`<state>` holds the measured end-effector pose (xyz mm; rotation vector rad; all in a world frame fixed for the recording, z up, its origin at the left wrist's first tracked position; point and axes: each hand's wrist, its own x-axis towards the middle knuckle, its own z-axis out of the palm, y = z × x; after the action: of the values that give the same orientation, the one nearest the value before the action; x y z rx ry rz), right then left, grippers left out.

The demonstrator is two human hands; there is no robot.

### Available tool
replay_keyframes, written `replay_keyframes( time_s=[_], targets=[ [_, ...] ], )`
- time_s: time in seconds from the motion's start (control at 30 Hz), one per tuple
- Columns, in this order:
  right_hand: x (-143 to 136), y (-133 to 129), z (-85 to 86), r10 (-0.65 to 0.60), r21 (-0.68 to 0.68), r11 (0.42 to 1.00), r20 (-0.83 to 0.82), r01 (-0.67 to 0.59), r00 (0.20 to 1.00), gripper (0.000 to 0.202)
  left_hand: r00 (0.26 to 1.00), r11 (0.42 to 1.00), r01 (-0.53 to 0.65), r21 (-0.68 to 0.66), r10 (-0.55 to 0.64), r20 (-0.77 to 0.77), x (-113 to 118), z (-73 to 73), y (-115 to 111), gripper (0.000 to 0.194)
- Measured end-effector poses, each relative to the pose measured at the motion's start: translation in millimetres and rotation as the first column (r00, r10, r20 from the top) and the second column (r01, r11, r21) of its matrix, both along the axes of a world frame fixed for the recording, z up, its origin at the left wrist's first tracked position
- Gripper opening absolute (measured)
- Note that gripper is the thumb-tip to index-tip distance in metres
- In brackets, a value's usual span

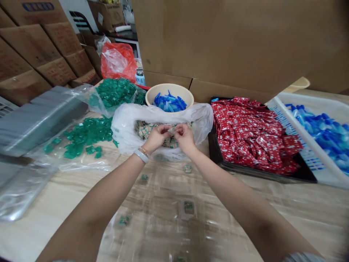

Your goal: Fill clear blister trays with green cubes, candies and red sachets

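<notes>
A large cardboard panel (pixel 240 43) fills the top right of the frame above a pale wood-grain tabletop (pixel 65 203), while brown cartons (pixel 29 43) crowd the upper left. At right, a white basket (pixel 308 142) of blue pieces (pixel 327 127) sits beside a black tray (pixel 229 167) heaped with red printed packets (pixel 251 134). A gray stack (pixel 40 116) under clear plastic lies at left, near loose green packets (pixel 89 133). At center, an open white plastic bag (pixel 122 123) spreads in front of a cream bowl (pixel 149 98) of slender blue pieces (pixel 169 103).

The left hand (pixel 156 139), a band and bracelet at its wrist, and the right hand (pixel 187 139) meet over the bag's mouth, each appearing to pinch a small patterned packet (pixel 171 130). The packet lies directly between the two sets of fingertips, right of the left hand and left of the right, neither hand plainly nearer; blur hides its long axis. More patterned packets (pixel 141 131) lie beneath, and a few small green-and-tan packets (pixel 187 169) dot the lower center.
</notes>
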<state>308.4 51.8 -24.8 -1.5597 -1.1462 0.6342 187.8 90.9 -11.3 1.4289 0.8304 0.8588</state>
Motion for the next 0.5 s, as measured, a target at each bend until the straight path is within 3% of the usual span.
replay_keyframes(
  time_s=[0.1,0.2,0.33,0.5],
  targets=[
    [0.5,-4.0,3.2,0.080,-0.031,0.997,0.125,-0.076,0.989,0.025,0.984,0.952,-0.027,0.305,0.079,-0.161,-4.7,-4.1,2.1,0.024],
    [-1.9,-6.5,6.7,0.115,-0.073,0.992,0.262,-0.099,0.958,0.028,0.947,0.871,0.013,0.491,0.147,-0.287,-5.3,-4.6,-1.3,0.030],
    [-7.2,-7.7,10.6,0.128,-0.101,0.990,0.418,-0.094,0.899,0.034,0.890,0.789,0.083,0.609,0.216,-0.401,-2.1,-2.4,-9.7,0.036],
    [-7.1,-5.1,12.4,0.191,-0.140,0.980,0.480,-0.140,0.856,0.037,0.849,0.746,0.162,0.646,0.228,-0.477,-2.9,2.9,-13.4,0.036]
  ],
)
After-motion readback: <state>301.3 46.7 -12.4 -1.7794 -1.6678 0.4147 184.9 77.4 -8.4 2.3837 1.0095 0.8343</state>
